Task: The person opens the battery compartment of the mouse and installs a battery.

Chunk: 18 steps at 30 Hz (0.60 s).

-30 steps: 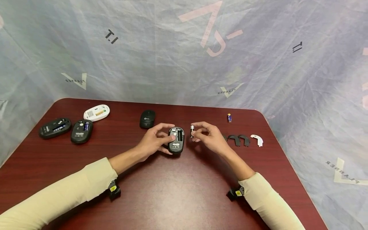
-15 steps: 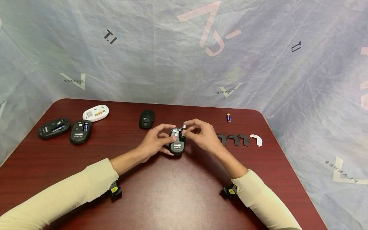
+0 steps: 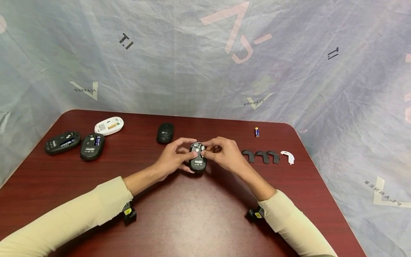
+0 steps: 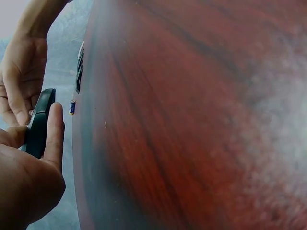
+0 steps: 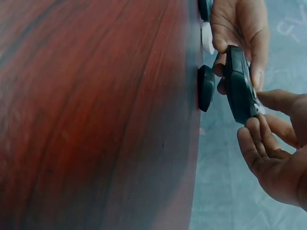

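Note:
In the head view my left hand [image 3: 171, 157] grips a black computer mouse [image 3: 198, 165] above the table, underside up, thumb on its base and fingers around the left side. My right hand [image 3: 228, 154] is at the mouse's right edge. Its thumb and fingers pinch a battery [image 3: 202, 147] at the battery slot. Only the battery's silvery end shows; the thumb hides the rest. From the side, the right wrist view shows the mouse [image 5: 238, 88] between both hands. The left wrist view has the mouse [image 4: 39, 125] edge-on, the battery hidden.
On the table's left lie two black mice [image 3: 92, 151] [image 3: 57, 145] and a white mouse [image 3: 104, 127], undersides up with batteries in them. A black mouse [image 3: 165, 133] sits upright behind my left hand. At right are a blue battery [image 3: 257, 132], several dark covers [image 3: 263, 156] and a white cover [image 3: 289, 157].
My right hand has moved left, bringing the battery from beside the mouse to its slot, and the battery has gone lower into it. The left hand keeps its grip, nearly still.

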Each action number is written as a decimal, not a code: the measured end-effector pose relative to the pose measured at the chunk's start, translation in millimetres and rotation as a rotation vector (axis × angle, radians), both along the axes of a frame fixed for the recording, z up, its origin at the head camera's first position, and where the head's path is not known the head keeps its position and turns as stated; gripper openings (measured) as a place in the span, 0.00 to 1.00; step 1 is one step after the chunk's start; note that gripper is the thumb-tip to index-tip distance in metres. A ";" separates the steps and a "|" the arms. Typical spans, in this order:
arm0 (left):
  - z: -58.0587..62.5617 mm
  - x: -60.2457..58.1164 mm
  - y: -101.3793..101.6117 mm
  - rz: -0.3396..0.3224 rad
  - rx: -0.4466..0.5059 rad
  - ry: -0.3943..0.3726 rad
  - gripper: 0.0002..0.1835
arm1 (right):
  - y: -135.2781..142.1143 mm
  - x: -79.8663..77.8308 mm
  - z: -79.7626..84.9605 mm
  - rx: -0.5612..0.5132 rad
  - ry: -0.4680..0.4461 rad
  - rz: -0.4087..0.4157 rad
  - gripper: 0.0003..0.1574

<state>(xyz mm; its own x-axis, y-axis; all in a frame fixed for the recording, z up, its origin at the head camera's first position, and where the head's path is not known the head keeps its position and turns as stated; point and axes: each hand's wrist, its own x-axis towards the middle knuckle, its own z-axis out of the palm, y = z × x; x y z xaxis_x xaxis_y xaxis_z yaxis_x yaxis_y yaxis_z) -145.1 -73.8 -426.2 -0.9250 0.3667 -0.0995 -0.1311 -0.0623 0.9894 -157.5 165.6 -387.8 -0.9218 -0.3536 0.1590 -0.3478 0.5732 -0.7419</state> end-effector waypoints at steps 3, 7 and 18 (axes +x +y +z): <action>0.2 0.7 -0.2 -0.002 -0.006 0.005 0.32 | 2.7 -0.4 0.1 -0.060 -0.074 -0.037 0.13; 1.2 1.4 -0.7 -0.005 -0.008 0.017 0.32 | 5.8 -2.2 -2.5 -0.193 -0.259 -0.062 0.16; 5.9 4.2 -2.8 0.022 -0.017 0.030 0.32 | -2.1 -4.1 -6.3 -0.554 -0.615 -0.128 0.20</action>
